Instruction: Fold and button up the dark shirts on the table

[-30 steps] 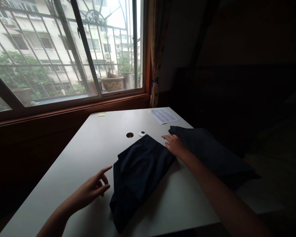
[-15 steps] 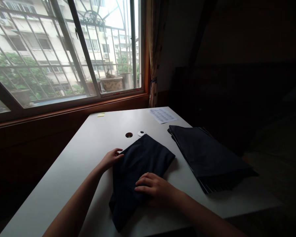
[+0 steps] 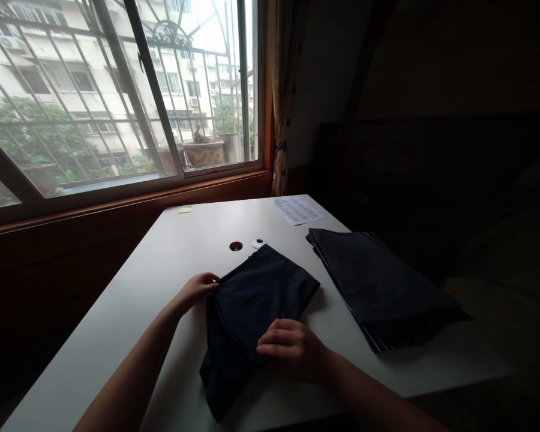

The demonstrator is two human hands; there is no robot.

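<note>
A dark navy piece of folded cloth (image 3: 263, 288) lies on the white table in front of me, its lower left part hanging out as a separate flap. My left hand (image 3: 201, 287) pinches its upper left edge between thumb and fingers. At the lower right side of the cloth, my right hand (image 3: 292, 348) has its fingers curled and pressed together on the fabric. A crease runs across the cloth between the two hands. The right hand's thumb is mostly hidden.
To the right lies a stack of dark folded cloths (image 3: 378, 276). Toward the back of the white table (image 3: 130, 306) are a printed sheet (image 3: 297, 211), a yellow note (image 3: 185, 209), a cable hole (image 3: 236, 246) and its white round cover (image 3: 258, 243). A barred window stands behind.
My left hand has shifted slightly left, drawing the cloth's upper left edge with it. My right hand has moved a little right, its fingers closing on the fabric, and a fold line now shows.
</note>
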